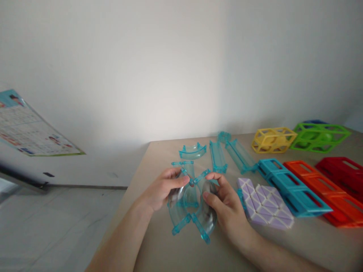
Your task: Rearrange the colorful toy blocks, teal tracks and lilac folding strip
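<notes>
A beige counter (159,245) stands against a white wall (181,68), with a poster (36,132) hanging at the left above a pale, veined floor (62,223). Over the counter, the left hand (166,187) pinches one clear curved piece (176,211) and the right hand (225,202) holds another (208,217), their teal ends close together, whether touching I cannot tell, and both block part of the view behind. Beyond lie a curved track (193,152) and two straight tracks (217,156); rightward come purple tiles (266,206), then blue (295,187), orange (326,190) and red frames (343,172), with yellow (273,139) and green ones (320,136) farther back.
</notes>
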Motion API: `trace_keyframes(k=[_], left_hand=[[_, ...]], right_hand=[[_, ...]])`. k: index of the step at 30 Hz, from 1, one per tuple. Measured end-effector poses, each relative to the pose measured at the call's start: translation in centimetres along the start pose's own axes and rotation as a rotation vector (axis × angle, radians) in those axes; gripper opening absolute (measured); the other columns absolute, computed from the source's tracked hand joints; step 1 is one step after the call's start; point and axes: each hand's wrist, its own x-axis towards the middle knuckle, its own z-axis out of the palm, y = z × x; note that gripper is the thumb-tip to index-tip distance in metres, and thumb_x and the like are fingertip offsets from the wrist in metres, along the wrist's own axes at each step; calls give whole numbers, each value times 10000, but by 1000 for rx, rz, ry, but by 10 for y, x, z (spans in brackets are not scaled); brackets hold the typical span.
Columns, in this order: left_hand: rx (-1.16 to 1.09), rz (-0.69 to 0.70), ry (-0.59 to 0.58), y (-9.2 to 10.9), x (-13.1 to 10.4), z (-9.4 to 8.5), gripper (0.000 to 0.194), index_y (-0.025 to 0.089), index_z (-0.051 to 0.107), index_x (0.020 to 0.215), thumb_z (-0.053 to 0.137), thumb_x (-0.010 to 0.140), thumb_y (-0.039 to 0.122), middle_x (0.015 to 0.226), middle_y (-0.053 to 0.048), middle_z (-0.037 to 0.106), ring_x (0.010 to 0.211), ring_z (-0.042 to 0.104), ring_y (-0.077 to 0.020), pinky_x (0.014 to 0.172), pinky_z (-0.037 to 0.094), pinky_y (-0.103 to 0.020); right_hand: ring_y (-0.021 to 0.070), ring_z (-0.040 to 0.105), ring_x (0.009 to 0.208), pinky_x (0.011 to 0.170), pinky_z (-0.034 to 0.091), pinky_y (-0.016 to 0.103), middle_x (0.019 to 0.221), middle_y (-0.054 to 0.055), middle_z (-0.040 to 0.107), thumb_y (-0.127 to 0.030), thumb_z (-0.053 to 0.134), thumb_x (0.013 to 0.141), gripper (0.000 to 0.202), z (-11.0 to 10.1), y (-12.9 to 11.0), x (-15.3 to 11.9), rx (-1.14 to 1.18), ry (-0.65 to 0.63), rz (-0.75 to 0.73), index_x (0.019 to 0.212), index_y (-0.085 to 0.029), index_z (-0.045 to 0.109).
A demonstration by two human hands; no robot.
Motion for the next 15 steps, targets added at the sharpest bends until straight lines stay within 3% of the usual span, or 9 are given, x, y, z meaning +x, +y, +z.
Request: trace_keyframes(k=[9, 15], left_hand=[[73, 14, 64, 1, 1, -7, 245, 143, 704, 814, 711, 752, 380, 569, 6, 560, 437, 493, -71, 446, 413, -188], [45, 15, 19, 1, 1, 0, 229, 157, 682, 867, 714, 758, 356, 682, -4, 603, 496, 529, -76, 506, 458, -206]], right_hand=[[81, 474, 547, 496, 436, 185, 749, -56, 533, -283, 663, 783, 336, -3, 1, -2, -41, 13, -18, 1022, -272, 427], [83, 464, 512, 461, 400, 186, 715, -66, 511, -324, 648, 797, 349, -2, 2, -2, -43, -8, -6, 1036, -275, 398]])
